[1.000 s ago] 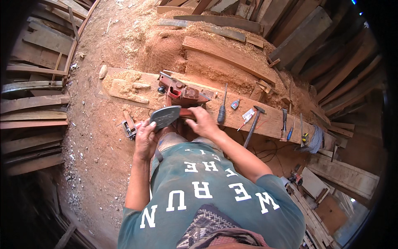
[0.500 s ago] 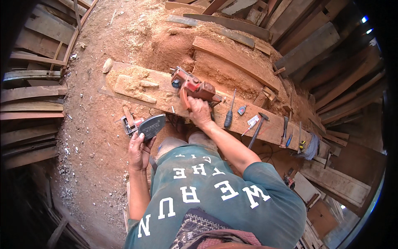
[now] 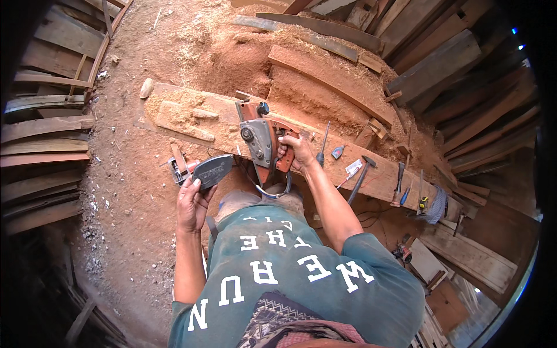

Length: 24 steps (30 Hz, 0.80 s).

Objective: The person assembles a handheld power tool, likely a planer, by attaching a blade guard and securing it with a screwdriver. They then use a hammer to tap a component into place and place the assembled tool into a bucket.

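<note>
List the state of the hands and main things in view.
Electric planer: side toward camera, held by handle
Right hand: closed around that handle
Pointed dark plate: held apart from the planer
Left hand: gripping that plate
Wooden plank: shavings strewn on left end
Screwdriver: lying on the plank
Hammer: lying, handle overhanging plank's edge

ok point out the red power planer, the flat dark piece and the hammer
Red power planer (image 3: 259, 142): head view, on its grey side housing.
Flat dark piece (image 3: 213, 170): head view, middle of its broad face.
Hammer (image 3: 359, 181): head view, on the handle.
</note>
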Motion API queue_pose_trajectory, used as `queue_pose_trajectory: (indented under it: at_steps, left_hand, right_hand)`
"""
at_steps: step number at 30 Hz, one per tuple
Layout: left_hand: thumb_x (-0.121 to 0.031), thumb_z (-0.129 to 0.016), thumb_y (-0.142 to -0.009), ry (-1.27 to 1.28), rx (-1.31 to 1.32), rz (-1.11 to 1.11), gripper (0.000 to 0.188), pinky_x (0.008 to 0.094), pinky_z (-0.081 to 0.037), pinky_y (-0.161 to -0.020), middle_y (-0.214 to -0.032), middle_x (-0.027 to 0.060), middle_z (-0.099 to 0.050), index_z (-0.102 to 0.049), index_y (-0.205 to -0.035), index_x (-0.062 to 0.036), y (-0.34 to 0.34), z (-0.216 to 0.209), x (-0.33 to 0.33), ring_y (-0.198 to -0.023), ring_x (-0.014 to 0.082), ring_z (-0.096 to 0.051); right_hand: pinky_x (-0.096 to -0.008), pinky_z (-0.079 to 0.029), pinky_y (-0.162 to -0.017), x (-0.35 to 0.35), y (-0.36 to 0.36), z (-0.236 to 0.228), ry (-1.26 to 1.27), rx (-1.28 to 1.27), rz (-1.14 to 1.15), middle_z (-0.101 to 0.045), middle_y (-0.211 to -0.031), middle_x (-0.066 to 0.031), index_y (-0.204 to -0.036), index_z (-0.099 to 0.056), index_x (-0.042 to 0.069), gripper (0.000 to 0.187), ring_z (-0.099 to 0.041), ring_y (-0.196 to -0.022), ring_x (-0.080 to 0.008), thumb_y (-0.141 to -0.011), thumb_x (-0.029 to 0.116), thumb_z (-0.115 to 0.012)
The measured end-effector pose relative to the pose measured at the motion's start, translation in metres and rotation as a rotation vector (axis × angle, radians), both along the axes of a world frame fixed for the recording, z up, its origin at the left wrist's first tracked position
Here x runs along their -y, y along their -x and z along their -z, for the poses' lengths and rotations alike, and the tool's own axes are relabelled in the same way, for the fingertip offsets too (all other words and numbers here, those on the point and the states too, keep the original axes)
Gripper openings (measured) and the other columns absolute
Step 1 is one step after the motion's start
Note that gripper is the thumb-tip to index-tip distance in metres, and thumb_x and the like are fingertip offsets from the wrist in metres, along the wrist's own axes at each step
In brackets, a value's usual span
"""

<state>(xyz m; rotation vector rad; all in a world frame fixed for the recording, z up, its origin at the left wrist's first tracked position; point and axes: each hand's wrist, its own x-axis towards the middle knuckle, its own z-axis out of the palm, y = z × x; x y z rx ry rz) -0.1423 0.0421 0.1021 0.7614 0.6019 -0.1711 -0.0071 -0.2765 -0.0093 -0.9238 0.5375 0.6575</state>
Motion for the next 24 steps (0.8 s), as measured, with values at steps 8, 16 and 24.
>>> queue_pose_trajectory:
  at_steps: [8,16,24]
  left_hand:
    - [-0.011,-0.059,-0.103,0.01,-0.058,0.048,0.036,0.0405,-0.06,-0.102,-0.128,0.0124,-0.068,-0.054,-0.137,-0.0001,-0.007,-0.007,0.02,-0.116,0.0223,-0.069]
    - [-0.012,-0.059,-0.104,0.043,-0.103,0.082,0.031,0.0434,-0.058,-0.104,-0.128,0.0109,-0.068,-0.056,-0.133,-0.0017,-0.022,0.003,0.039,-0.118,0.0232,-0.068]
    - [-0.014,-0.059,-0.104,0.025,-0.119,0.138,0.021,0.0451,-0.056,-0.104,-0.124,0.009,-0.068,-0.058,-0.122,-0.0042,-0.045,0.019,0.044,-0.118,0.0219,-0.067]
  right_hand:
    - [-0.0347,-0.05,-0.064,0.021,0.001,0.06,-0.323,-0.18,0.051,-0.054,-0.068,-0.0011,-0.085,-0.057,0.01,0.013,-0.052,-0.06,-0.0155,-0.093,0.013,-0.066]
    - [-0.0352,-0.051,-0.064,0.046,-0.003,0.09,-0.461,-0.201,0.052,-0.054,-0.068,0.0001,-0.088,-0.055,0.013,0.014,-0.054,-0.061,-0.0146,-0.095,0.016,-0.067]
    - [-0.0337,-0.057,-0.062,0.045,-0.014,0.091,-0.28,-0.164,0.013,-0.063,-0.075,-0.0014,-0.097,-0.06,0.011,0.014,-0.063,-0.065,-0.0147,-0.091,0.014,-0.072]
